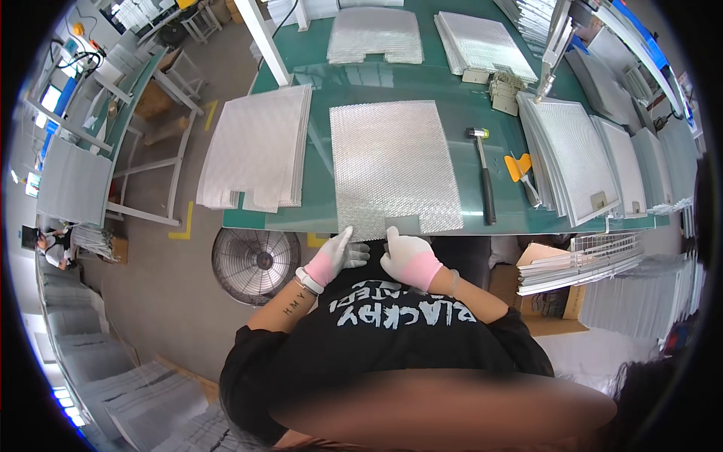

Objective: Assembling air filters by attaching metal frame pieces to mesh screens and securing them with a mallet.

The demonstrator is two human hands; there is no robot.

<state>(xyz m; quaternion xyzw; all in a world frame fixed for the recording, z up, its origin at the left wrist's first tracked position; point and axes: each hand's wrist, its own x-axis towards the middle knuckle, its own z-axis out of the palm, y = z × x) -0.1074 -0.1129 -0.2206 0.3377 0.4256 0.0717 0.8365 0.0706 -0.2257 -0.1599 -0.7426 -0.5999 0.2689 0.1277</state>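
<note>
A silvery mesh-textured sheet (395, 162) lies flat on the green table, its near edge at the table's front. My left hand (337, 258), in a white glove with a pink cuff, grips that edge near its left corner, thumb on top. Gloved the same way, my right hand (410, 260) is at the edge further right, its thumb beside a small grey square (403, 224) in the sheet. Its other fingers are mostly hidden. I cannot tell whether the square is a cut-out or a patch.
Stacks of similar sheets stand at the left (256, 147), the back (375, 34) and the right (568, 158). A mallet (486, 173) and an orange-yellow scraper (520, 167) lie right of the middle sheet. A floor fan (256, 264) stands below the table's left front.
</note>
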